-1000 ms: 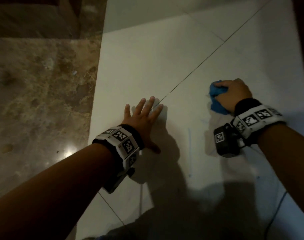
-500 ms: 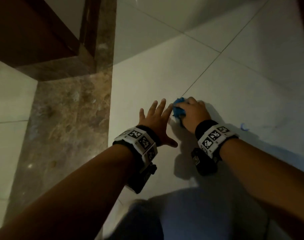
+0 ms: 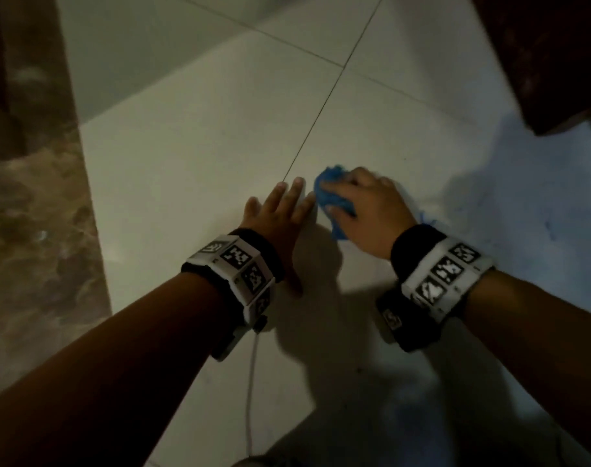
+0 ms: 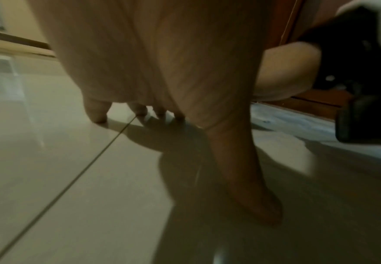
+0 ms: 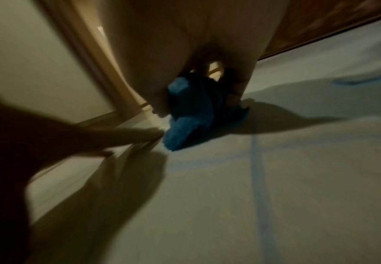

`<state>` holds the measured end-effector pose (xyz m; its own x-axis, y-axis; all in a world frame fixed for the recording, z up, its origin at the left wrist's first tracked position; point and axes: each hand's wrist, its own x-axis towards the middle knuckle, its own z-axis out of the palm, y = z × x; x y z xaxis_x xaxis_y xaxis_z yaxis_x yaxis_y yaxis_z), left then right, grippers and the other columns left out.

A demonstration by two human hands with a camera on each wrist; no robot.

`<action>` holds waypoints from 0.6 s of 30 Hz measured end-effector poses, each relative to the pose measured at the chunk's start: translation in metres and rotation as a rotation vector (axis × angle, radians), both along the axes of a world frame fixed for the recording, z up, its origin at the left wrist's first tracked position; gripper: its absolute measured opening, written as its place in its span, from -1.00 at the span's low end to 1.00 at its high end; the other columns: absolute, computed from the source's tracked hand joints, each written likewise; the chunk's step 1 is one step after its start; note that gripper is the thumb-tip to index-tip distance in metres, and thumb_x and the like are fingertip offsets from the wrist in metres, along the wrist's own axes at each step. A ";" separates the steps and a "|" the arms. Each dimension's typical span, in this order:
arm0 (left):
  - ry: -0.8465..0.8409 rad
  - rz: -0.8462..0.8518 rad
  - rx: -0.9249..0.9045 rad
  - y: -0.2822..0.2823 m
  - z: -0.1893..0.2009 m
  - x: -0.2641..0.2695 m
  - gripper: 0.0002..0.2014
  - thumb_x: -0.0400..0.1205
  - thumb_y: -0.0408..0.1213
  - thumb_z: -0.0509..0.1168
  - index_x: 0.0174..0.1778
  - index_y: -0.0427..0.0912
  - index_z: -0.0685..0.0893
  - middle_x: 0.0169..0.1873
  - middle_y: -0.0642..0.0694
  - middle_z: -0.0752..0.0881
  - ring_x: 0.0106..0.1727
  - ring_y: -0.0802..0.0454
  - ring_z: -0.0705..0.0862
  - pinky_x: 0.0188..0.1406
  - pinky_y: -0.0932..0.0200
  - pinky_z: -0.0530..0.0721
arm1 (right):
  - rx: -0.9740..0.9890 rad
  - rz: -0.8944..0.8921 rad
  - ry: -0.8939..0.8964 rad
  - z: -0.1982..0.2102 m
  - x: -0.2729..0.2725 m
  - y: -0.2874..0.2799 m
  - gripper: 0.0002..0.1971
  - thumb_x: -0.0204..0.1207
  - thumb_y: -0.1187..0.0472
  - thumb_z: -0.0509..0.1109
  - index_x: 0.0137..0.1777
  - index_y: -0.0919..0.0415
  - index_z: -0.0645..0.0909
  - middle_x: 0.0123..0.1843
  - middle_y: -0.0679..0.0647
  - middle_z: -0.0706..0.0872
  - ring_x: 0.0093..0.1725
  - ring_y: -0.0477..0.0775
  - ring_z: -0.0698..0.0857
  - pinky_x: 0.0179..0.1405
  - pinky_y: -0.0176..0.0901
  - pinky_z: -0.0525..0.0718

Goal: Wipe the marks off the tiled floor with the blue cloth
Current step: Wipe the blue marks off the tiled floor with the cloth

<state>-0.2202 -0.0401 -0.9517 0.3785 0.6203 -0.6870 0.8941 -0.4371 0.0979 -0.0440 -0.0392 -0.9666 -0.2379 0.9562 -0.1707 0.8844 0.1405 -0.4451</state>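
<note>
Nearest the wearer: both forearms reach forward over the tiled floor [image 3: 193, 156], each wrist banded with a marker cuff. A thin cable [image 3: 252, 372] trails back from the left cuff across the tile.

Left hand [image 3: 280, 217]: flat on the tile, palm down, fingers straight and spread, holding nothing. Left wrist view confirms fingertips [image 4: 98, 116] and thumb bearing on the floor, one fingertip at the end of a grout line [image 3: 317, 119].

Right hand [image 3: 364, 214]: just to the right of the left hand, fingers curled over and gripping the blue cloth [image 3: 331, 193], bunched and pressed onto the tile. Cloth sticks out from under the fingers on the thumb side and nearly meets the left index fingertip. Right wrist view: cloth [image 5: 189, 114] wadded under the palm, in contact with the floor.

Right of the right hand: blue marks [image 3: 423, 215] on the tile; a blue streak [image 5: 258, 169] also shows beneath the wrist.

Beyond the hands: the grout line runs away to a tile joint. Far right, dark wooden furniture [image 3: 540, 62]. Left of the left arm, a brown marble strip [image 3: 34, 230].
</note>
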 end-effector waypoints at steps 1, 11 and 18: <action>-0.003 -0.003 0.007 0.001 -0.001 -0.001 0.45 0.20 0.23 0.61 0.65 -0.04 -0.41 0.62 -0.09 -0.47 0.66 -0.18 -0.36 0.60 -0.31 -0.12 | 0.000 0.041 0.033 -0.002 0.001 -0.002 -0.59 0.54 0.17 0.32 0.41 0.10 0.53 0.30 0.22 0.54 0.20 0.38 0.53 0.36 0.09 0.42; -0.069 0.035 0.011 0.000 -0.005 -0.005 0.47 0.17 0.23 0.62 0.65 -0.03 -0.40 0.64 -0.04 -0.44 0.67 -0.11 -0.34 0.61 -0.27 -0.15 | -0.064 0.045 -0.079 0.006 -0.010 0.033 -0.52 0.57 0.12 0.29 0.51 0.02 0.40 0.43 0.18 0.40 0.32 0.34 0.42 0.45 -0.05 0.28; -0.133 0.068 0.020 -0.003 -0.003 -0.009 0.47 0.17 0.21 0.64 0.66 -0.07 -0.38 0.65 0.01 -0.40 0.68 -0.04 -0.32 0.61 -0.23 -0.17 | -0.086 -0.274 -0.185 0.004 0.049 0.064 -0.57 0.59 0.21 0.21 0.48 0.09 0.45 0.43 0.36 0.44 0.34 0.38 0.50 0.34 -0.03 0.41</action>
